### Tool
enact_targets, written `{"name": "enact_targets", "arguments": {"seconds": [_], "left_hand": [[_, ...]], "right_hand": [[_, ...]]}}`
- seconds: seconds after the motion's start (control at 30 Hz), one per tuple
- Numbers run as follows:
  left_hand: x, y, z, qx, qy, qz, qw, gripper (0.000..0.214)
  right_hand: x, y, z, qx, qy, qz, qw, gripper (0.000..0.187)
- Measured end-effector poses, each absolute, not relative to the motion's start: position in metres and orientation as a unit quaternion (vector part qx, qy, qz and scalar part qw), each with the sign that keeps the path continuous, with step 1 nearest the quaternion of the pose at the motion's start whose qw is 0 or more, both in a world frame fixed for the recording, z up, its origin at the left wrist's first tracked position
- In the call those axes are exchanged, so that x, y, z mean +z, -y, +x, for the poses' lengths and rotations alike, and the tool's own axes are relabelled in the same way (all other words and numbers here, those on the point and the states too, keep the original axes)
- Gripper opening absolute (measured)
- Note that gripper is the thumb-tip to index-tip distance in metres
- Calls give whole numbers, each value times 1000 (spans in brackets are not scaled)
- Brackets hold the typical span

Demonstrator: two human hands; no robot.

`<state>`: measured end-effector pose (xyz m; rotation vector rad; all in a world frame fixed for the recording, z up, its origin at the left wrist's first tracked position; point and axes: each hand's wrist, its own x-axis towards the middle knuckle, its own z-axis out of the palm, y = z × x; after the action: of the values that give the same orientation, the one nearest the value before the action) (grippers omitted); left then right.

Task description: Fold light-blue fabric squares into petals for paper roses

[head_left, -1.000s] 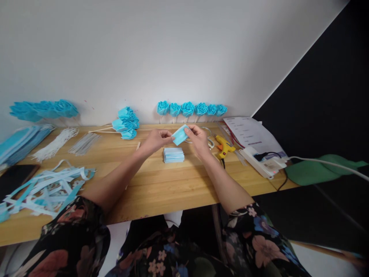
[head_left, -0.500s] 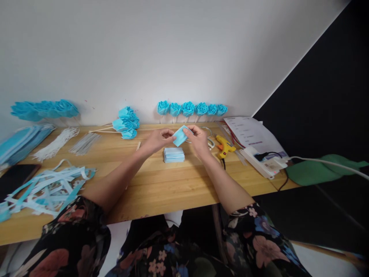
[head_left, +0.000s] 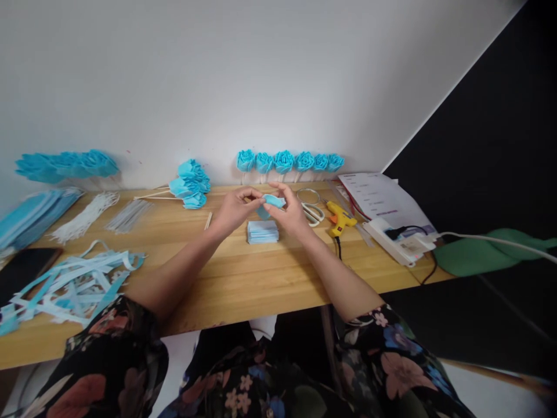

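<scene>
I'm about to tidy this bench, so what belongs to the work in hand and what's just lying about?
Likely belongs: blue piece between left hand and right hand, blue stack, glue gun, blue flowers.

Probably just lying about: phone, papers, pile of strips.

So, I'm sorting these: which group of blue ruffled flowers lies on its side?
The middle bunch of blue ruffled flowers: its pale sticks run sideways, whereas the left group and right row of six have sticks pointing down.
</scene>
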<state>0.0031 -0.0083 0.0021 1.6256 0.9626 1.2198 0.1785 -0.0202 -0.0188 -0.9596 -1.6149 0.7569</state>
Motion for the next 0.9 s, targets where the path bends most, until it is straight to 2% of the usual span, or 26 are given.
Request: {"name": "enact_targets", "arguments": {"seconds": [0.33,0.5,0.63,0.8,0.9], "left_hand": [[4,1,1,531,-373,553,522,39],[0,-1,0,528,-357,555,535,36],[-2,-2,-1,527,-374,575,503,32],[-1,5,0,480,-400,667,406,22],[2,14,4,444,-421,699,370,17]], "right_hand": [[-23,9,185,341,655,-391,549,44],[-25,6,185,345,655,-387,550,42],[-28,4,186,353,661,-382,541,44],[-18,14,186,342,682,-366,533,60],[-12,21,184,308,694,-387,523,49]]}}
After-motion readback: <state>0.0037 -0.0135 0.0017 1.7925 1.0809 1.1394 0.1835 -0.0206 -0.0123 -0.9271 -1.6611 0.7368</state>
